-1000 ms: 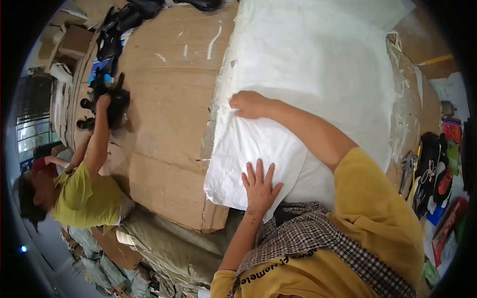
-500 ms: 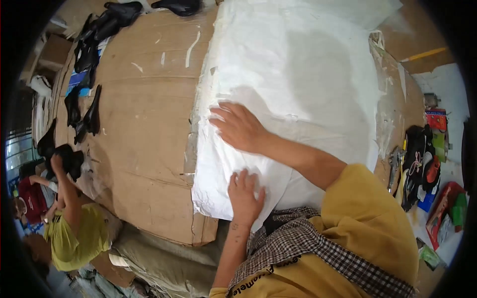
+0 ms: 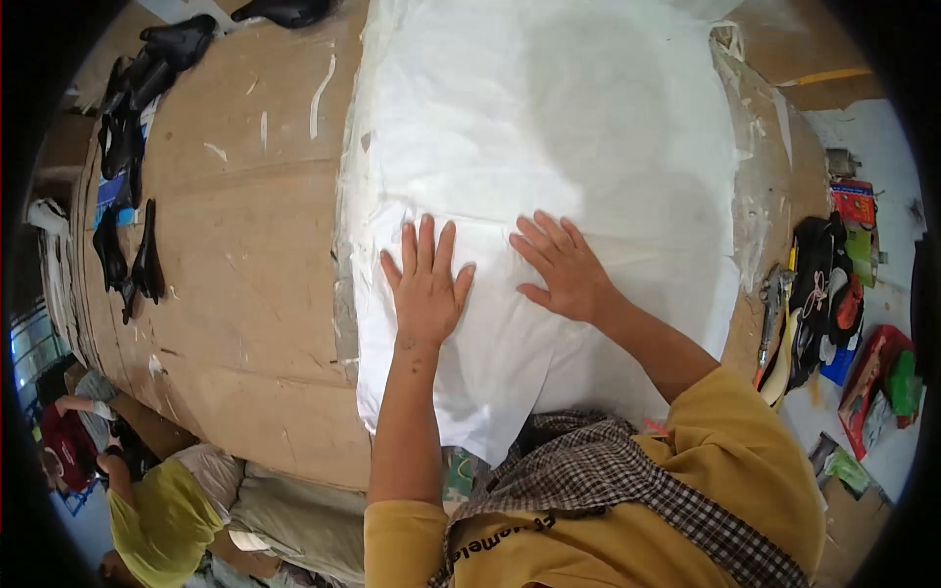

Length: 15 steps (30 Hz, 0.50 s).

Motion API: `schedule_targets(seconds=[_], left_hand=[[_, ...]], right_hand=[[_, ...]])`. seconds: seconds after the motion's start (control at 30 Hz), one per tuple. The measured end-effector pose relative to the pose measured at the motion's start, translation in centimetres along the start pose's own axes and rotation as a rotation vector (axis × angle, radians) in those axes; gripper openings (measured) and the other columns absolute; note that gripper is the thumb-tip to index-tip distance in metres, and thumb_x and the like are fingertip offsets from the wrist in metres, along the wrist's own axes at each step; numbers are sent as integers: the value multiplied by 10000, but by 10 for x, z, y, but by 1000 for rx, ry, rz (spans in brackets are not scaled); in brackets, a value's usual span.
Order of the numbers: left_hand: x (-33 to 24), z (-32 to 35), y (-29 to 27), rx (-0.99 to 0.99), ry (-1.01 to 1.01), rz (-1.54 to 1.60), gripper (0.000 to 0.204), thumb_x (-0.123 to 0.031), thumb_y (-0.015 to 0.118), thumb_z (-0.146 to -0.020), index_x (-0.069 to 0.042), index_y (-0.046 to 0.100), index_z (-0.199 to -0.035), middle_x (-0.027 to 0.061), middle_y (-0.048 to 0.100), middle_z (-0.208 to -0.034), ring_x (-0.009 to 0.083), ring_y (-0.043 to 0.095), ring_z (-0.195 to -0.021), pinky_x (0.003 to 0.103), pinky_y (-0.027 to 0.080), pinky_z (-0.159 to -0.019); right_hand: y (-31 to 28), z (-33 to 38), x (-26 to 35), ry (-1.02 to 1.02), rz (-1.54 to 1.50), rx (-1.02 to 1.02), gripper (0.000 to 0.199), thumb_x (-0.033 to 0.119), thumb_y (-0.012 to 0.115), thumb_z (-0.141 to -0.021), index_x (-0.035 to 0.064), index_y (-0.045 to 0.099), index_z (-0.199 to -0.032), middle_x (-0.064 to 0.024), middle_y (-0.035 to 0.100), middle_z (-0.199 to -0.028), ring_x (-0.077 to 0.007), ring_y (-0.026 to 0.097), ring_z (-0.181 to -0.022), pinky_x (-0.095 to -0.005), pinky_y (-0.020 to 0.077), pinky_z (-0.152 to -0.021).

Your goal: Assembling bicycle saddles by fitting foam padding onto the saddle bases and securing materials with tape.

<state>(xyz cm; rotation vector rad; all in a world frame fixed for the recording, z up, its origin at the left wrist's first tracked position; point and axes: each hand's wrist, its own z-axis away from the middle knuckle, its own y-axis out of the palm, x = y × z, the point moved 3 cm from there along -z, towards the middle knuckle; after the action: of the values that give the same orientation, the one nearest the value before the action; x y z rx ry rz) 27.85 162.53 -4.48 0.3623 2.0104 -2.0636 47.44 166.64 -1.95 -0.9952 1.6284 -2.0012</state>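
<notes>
While both bare hands rest palm-down near the centre of the view, a smaller white cloth (image 3: 495, 323) lies beneath them on a larger white sheet (image 3: 627, 127), which runs up towards 12 o'clock over a table (image 3: 235, 284) covered in brown cardboard. The left hand (image 3: 428, 297) is flat and open, fingers spread and pointing to 12 o'clock, set on the smaller cloth with its fingertips close to the far edge. The right hand (image 3: 569, 279) is open too, fingers pointing to about 11 o'clock, at the cloth's upper right; whether its palm lies on the cloth or the sheet cannot be told. Neither hand grips anything. From the hands, most of the cloth stretches towards 6 o'clock, down to the table's near edge, just beside the wearer's checked apron (image 3: 588, 461). Its long axis seems to run roughly from 12 to 6, about in line with the left forearm. The left hand is nearer the cloth's middle; the right is at its margin. Black saddle-shaped pieces (image 3: 120, 142) lie at 10 o'clock, well apart. A co-worker (image 3: 167, 519) in yellow-green is at 7 o'clock; a metal hand tool (image 3: 773, 294) lies at 3 o'clock.
</notes>
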Motion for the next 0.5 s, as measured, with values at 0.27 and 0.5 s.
schedule_targets(seconds=[0.27, 0.5], left_hand=[[18, -10, -2, -113, -11, 19, 590, -414, 497, -839, -78, 366, -1304, 115, 305, -1388, 319, 240, -1292, 601, 188, -978], [41, 48, -16, -225, -132, 157, 565, -290, 553, -797, -95, 373, -1296, 149, 269, -1395, 362, 225, -1286, 598, 217, -969]], right_hand=[[-11, -16, 41, -118, -29, -92, 578, 302, 624, -753, 49, 442, -1240, -92, 316, -1372, -294, 205, -1301, -481, 223, -1021], [29, 6, 146, -512, -183, -18, 467, 143, 597, -717, 31, 504, -1161, -72, 368, -1328, -293, 287, -1258, -442, 313, -982]])
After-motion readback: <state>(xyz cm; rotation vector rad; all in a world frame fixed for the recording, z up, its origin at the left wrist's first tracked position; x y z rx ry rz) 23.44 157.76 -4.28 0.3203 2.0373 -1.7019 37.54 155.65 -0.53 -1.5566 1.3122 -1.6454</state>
